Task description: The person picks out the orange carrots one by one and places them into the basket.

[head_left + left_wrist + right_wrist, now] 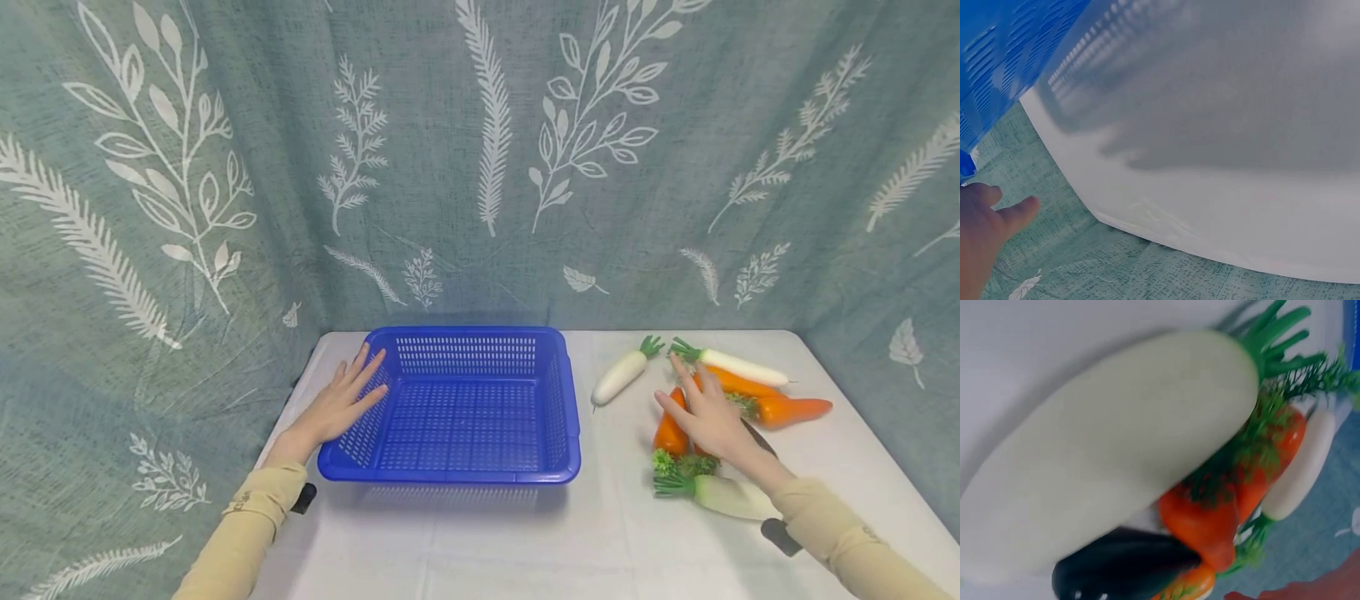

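In the head view my left hand (335,408) is over the left rim of the blue basket (450,477), fingers spread; whether it touches the rim I cannot tell. The left wrist view catches part of that hand (988,225) beside the basket's side (1004,69). My right hand (712,421), fingers spread and holding nothing, is above a pile with orange carrots (791,410), a dark eggplant (759,439) partly hidden by the hand, and a large pale radish (735,497). The right wrist view shows the radish (1110,437) and eggplant (1122,565) up close.
A small white radish (619,377) lies between the basket and the pile. Another slim white radish (742,367) lies at the back of the pile. A white cloth (525,550) covers the table, and a green patterned curtain (450,167) hangs behind and at both sides.
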`<state>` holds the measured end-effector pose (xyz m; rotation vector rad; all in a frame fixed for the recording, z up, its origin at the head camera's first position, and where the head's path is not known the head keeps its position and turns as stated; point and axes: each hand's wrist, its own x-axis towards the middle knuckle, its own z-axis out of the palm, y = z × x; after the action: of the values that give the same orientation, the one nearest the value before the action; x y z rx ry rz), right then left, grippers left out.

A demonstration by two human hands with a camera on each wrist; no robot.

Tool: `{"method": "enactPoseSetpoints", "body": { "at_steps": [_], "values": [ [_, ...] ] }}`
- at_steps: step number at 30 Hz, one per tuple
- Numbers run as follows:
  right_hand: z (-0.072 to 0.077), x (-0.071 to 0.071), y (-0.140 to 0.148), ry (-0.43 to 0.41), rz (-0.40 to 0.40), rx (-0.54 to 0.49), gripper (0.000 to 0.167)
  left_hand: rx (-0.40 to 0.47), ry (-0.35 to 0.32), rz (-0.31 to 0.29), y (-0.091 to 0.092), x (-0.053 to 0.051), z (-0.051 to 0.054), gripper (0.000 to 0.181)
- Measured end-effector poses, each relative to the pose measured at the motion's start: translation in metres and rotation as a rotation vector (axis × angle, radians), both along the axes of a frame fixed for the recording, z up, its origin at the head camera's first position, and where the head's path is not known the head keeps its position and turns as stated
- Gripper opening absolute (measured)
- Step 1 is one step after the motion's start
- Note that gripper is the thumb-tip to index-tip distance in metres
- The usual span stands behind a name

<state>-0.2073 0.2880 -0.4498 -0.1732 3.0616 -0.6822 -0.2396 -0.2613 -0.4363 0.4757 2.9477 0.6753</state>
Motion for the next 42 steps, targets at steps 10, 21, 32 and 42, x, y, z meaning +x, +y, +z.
{"method": "enactPoseSetpoints", "body": {
  "at_steps": [10, 21, 32, 42],
  "values": [
    [-0.001, 0.007, -0.017, -0.007, -0.032, -0.155, 0.079, 0.082, -0.028, 0.002, -0.002, 0.001, 0.001, 0.067],
    [0.0, 0.011, -0.025, -0.072, -0.121, -0.294, 0.082, 0.088, -0.019, 0.005, -0.002, -0.001, -0.001, 0.067],
    [-0.014, 0.009, -0.029, -0.147, -0.218, -0.291, 0.082, 0.107, 0.029, 0.042, 0.001, -0.001, -0.001, 0.065],
    [-0.025, 0.005, -0.036, -0.193, -0.298, -0.345, 0.081, 0.16, 0.056, 0.066, 0.0, -0.003, -0.006, 0.064]
  ]
}}
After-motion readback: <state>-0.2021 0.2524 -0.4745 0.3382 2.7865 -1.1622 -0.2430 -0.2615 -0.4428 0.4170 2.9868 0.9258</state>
